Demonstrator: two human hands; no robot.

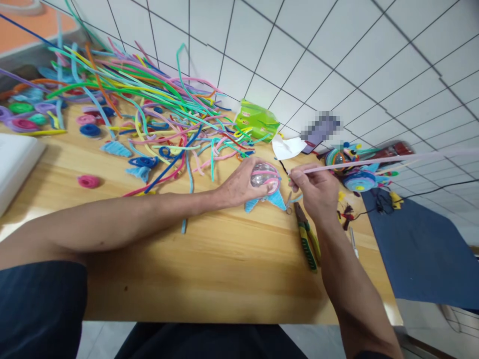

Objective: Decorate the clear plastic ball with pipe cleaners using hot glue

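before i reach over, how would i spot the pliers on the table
On the wooden table, find the right hand. The pliers lie just left of its forearm. Green-and-yellow handles set them apart from the fuzzy blue flaps nearby.

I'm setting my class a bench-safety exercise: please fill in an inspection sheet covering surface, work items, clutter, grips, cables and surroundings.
Surface: wooden table, small dark spot near its front.
Work items: clear ball with pink strips; light-blue pieces beside it; pale pink pipe cleaner.
Clutter: many pipe cleaners heaped at left; green packet; pliers.
Grips: left grip holds the ball; right grip pinches the pale pink pipe cleaner.
Cables: black cable at right, leaving the frame.
Surroundings: white tiled wall behind; blue surface at right.
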